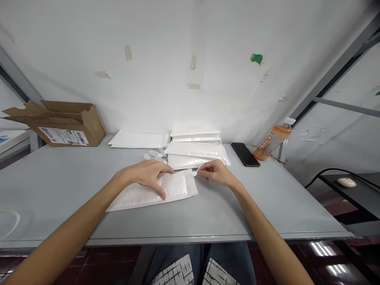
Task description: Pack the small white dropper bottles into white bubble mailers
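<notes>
A white bubble mailer (178, 190) lies flat on the grey table (59, 186) in front of me, its open flap end toward the right. My left hand (147, 174) presses down on the mailer with fingers spread. My right hand (215, 173) pinches a thin white strip at the flap's edge (195, 172). Just behind both hands sits a stack of similar white bubble mailers (196, 152).
An open cardboard box (63, 122) stands at the back left. More flat white envelopes (138, 139) lie against the wall. A black phone (245, 154) and an orange drink bottle (271, 142) rest at the back right. A lower side desk holds a white mouse (346, 182).
</notes>
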A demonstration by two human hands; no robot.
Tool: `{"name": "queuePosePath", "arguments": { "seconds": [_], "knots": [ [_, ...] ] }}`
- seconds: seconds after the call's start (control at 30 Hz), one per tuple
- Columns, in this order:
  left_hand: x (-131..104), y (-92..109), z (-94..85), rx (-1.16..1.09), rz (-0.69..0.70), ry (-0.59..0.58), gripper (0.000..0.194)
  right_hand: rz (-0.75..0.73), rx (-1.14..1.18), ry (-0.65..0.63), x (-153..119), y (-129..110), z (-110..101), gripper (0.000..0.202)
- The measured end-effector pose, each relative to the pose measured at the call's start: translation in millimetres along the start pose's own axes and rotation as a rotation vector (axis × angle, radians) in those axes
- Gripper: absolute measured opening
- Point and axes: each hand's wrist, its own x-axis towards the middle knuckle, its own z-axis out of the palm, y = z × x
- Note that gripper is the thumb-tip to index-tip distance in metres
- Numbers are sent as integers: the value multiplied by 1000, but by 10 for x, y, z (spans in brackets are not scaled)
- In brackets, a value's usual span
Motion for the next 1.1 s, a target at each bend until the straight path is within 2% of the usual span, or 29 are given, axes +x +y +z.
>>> {"name": "queuePosePath", "arguments": {
  "seconds": [0.13,0.27,0.6,0.73,0.83,1.1],
  "knots": [
    [33,5,35,36,-14,-67,90,-112,-74,-11,45,48,187,15],
    [47,-5,39,12,12,-61,87,-146,-150,27,56,68,310,15],
    [57,50,30,29,30,-3,66,-115,-57,-38,46,61,371,20],
    [68,65,52,28,40,-18,59,-164,-75,-81,32,27,468,18],
    [75,46,79,13,67,-13,56,-206,-131,-58,28,0,522,24],
    [79,17,73,-58,82,-4,53,-169,-174,-45,34,-1,436,16]
  ]
}}
